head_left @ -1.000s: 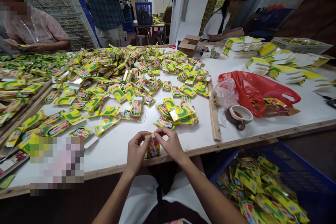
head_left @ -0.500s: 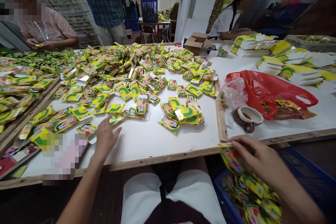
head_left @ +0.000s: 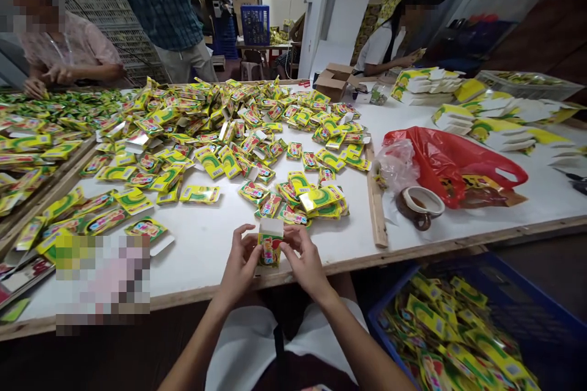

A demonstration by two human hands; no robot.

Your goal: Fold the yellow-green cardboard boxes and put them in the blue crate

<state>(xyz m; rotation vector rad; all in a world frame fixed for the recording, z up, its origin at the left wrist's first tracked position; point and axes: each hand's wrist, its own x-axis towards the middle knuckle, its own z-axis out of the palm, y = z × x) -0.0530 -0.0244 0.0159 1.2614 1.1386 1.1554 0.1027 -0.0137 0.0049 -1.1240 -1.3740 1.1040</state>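
Note:
Between my two hands a small yellow-green box (head_left: 270,245) stands upright near the table's front edge, its white end flap raised. My left hand (head_left: 242,259) grips its left side, and my right hand (head_left: 302,255) has thumb and fingers on its right side. Just beyond my hands lies a small heap of similar boxes (head_left: 321,198). One box with an open white flap (head_left: 147,228) rests to the left. A large pile of the same boxes (head_left: 220,104) spreads over the table behind.
A blue crate (head_left: 527,299) full of yellow-green packets sits below the table edge at right. A brown mug (head_left: 419,208), a red plastic bag (head_left: 454,159) and stacked flat cartons (head_left: 426,82) lie beyond a wooden divider (head_left: 376,214). Co-workers are across the table.
My left hand has moved right from the loose boxes and my right hand has come in from above the crate. Both now meet at one box in front of me.

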